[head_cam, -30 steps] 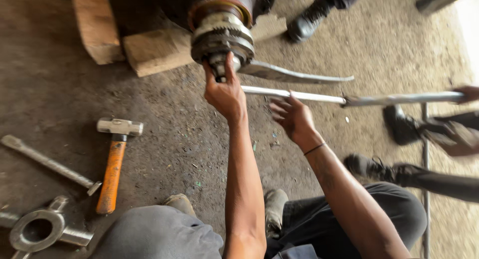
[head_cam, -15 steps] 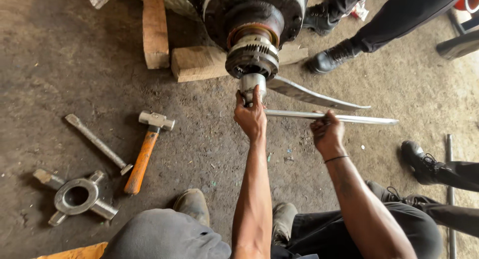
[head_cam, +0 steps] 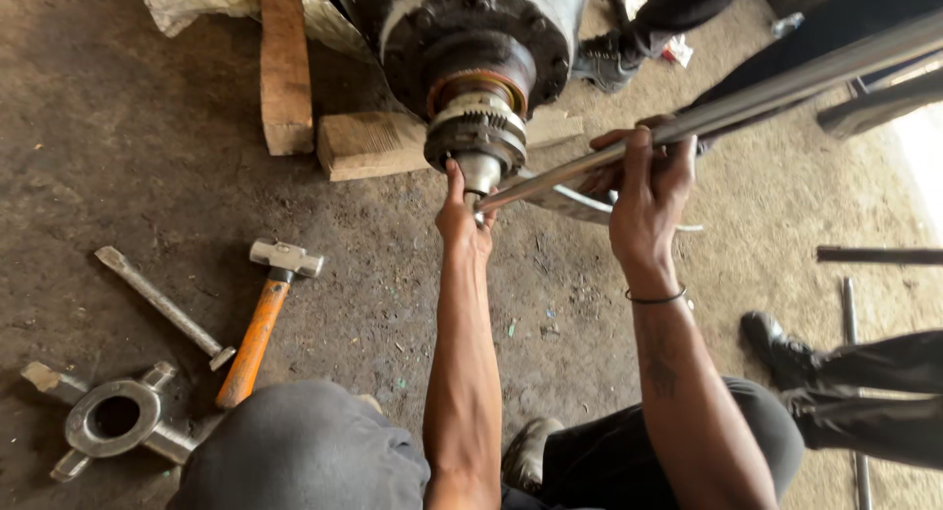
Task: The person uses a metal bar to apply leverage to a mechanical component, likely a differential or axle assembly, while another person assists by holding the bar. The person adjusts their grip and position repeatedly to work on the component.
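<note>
At the upper middle of the frame a large dark axle hub (head_cam: 471, 38) lies on the floor (head_cam: 147, 156), propped by a wooden block (head_cam: 378, 144) at its lower left, with a wooden plank (head_cam: 285, 68) standing further left. From the hub a toothed ring (head_cam: 478, 127) and a short steel stub (head_cam: 480, 171) point toward the camera.

The left hand (head_cam: 462, 215) reaches up from the bottom of the frame and sits right under the stub, its fingers closed around the near tip of a long steel bar (head_cam: 747, 97), just where that tip meets the stub. The bar runs from the middle of the frame up and out to the upper right edge. The right hand (head_cam: 648, 181), right of centre, is clamped around the bar a little way along from its tip, with the fingers wrapped over the top of it. A dark band circles that wrist. So the bar is held by both hands, its near end touching or just beside the stub; which of the two cannot be told.

Behind the bar, a curved metal blade (head_cam: 580, 203) lies on the floor below the hub. At the lower left lie a hammer (head_cam: 265, 313) with an orange handle, a grey metal rod (head_cam: 162, 304) just beside it, and a cross-shaped steel part (head_cam: 113, 417) with a round hole. Another person's legs and shoe (head_cam: 776, 343) show at the lower right.
</note>
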`<state>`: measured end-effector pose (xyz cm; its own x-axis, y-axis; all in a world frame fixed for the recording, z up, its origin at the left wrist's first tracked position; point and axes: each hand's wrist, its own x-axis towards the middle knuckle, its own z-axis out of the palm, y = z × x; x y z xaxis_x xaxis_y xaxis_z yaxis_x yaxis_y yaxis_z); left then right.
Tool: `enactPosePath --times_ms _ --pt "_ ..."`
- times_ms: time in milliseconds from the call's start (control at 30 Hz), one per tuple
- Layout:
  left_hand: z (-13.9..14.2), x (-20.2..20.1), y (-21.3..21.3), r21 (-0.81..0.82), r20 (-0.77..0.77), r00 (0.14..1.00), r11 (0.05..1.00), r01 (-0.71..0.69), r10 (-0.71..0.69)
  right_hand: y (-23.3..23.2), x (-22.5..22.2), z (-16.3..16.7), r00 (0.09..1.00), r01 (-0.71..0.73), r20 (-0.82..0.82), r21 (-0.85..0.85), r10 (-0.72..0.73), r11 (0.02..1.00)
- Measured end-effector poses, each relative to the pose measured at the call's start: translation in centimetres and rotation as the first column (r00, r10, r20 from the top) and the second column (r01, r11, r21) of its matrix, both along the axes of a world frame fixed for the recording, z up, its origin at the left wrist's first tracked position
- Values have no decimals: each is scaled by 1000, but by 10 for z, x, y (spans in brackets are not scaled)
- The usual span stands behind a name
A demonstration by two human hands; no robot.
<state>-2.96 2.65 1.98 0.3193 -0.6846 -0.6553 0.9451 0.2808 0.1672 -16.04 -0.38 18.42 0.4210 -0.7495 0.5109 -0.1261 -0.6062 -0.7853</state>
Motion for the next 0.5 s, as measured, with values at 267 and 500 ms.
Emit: enactPosePath --times_ms 267,500 --pt "-15 -5 -24 10 -2 996 995 -94 94 -34 -27 -13 992 5 120 271 -39 962" --pt "-25 -12 -27 39 129 981 988 -149 143 -23 -53 -33 981 92 109 468 -160 879"
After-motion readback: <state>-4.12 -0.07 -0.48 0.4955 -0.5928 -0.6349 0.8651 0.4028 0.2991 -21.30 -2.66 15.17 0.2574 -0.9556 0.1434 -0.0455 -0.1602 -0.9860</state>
